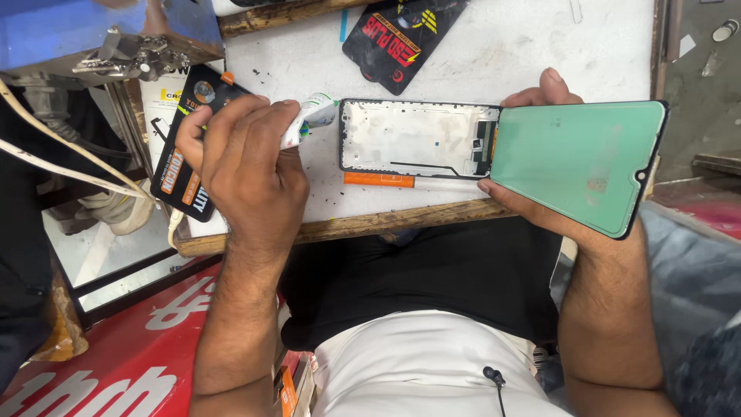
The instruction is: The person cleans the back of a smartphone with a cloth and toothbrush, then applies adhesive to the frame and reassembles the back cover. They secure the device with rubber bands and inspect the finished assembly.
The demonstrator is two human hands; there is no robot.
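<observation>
- The left hand [247, 166] is curled closed around a small white squeeze tube [309, 117] with green and red marks, its nozzle end poking out past the fingers toward the phone frame
- The right hand [540, 197] grips a phone screen panel [575, 164] by its edges, thumb on the far edge and fingers under the near edge; the panel's green-filmed side faces up and it is tilted, jutting out past the front edge of the worktop [540, 54]
- A black-rimmed phone frame [417, 139] lies flat on the white worktop between the two hands, open side up, its right end touching or just under the screen panel
- An orange-and-white pen-shaped tool [401, 181] lies just beside the frame's near edge, parallel to it
- A black packet with orange print [185, 174] lies under the left hand at the worktop's left edge
- A second black packet with red and yellow print [401, 38] lies farther back, apart from the frame
- The worktop's wooden front rim [370, 224] runs beneath the forearms
</observation>
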